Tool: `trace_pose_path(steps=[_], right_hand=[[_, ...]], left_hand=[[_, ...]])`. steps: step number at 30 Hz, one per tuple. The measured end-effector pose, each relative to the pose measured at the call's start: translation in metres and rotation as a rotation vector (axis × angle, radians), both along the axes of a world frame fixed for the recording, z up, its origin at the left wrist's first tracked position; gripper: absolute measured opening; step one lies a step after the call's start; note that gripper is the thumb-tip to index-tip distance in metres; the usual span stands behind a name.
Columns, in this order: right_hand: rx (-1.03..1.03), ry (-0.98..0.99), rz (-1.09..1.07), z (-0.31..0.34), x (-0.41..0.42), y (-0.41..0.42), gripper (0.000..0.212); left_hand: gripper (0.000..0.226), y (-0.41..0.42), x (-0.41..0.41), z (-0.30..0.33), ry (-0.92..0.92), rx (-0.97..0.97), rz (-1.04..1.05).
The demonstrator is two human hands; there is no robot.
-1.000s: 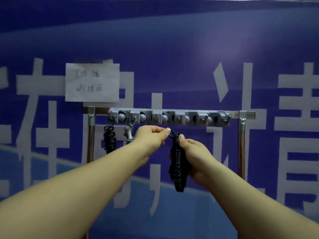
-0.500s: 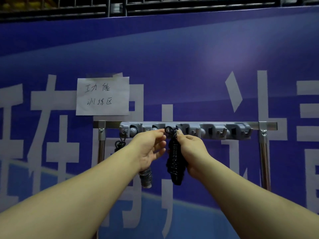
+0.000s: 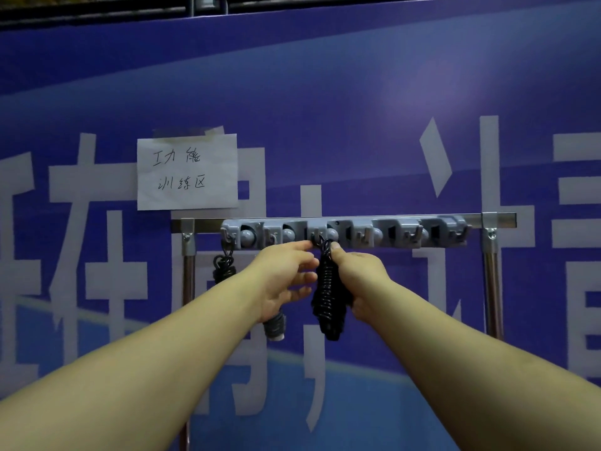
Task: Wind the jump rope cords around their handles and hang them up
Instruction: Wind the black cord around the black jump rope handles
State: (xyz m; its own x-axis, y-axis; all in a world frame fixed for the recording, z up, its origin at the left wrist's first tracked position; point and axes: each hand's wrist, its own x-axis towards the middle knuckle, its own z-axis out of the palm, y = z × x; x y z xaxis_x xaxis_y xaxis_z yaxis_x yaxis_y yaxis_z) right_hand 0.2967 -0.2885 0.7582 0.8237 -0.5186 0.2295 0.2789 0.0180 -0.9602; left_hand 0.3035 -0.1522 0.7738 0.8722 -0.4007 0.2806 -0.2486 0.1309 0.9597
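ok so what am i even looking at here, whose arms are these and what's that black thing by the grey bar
This is one picture from a camera worn on a person's head, so the two bare arms reaching forward are the wearer's own. Ahead is a blue banner with a taped paper note. Below it a grey hook rail sits on a metal bar. The right hand grips a black wound jump rope, while the left hand pinches its top loop at a hook. Another black rope bundle hangs at the rail's left end, and a grey one shows below the left hand.
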Motion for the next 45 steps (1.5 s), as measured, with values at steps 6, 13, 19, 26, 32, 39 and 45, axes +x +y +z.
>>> trace_pose_path(steps=[6,13,19,26,32,39,45], right_hand=[[-0.011,0.067,-0.047,-0.058,0.008,-0.011,0.038],[0.016,0.36,0.001,-0.209,-0.043,-0.002,0.028],[-0.135,0.62,-0.025,-0.384,-0.11,0.036,0.038],[-0.063,0.881,-0.046,-0.539,-0.173,0.062,0.035],[0.009,1.055,-0.059,-0.634,-0.222,0.062,0.041],[0.043,1.175,-0.034,-0.718,-0.253,0.063,0.033],[0.065,1.283,-0.013,-0.747,-0.261,0.081,0.034]], left_hand=[[0.027,0.002,-0.013,-0.044,-0.09,0.053,0.07],[0.014,0.011,-0.023,-0.177,0.094,0.156,0.157],[0.024,0.036,-0.049,-0.377,0.36,0.464,0.209],[0.038,0.087,-0.104,-0.567,0.642,0.698,0.209],[0.041,0.112,-0.137,-0.662,0.657,0.929,0.22],[0.04,0.104,-0.178,-0.741,0.684,1.031,0.195],[0.055,0.107,-0.201,-0.777,0.541,1.282,0.169]])
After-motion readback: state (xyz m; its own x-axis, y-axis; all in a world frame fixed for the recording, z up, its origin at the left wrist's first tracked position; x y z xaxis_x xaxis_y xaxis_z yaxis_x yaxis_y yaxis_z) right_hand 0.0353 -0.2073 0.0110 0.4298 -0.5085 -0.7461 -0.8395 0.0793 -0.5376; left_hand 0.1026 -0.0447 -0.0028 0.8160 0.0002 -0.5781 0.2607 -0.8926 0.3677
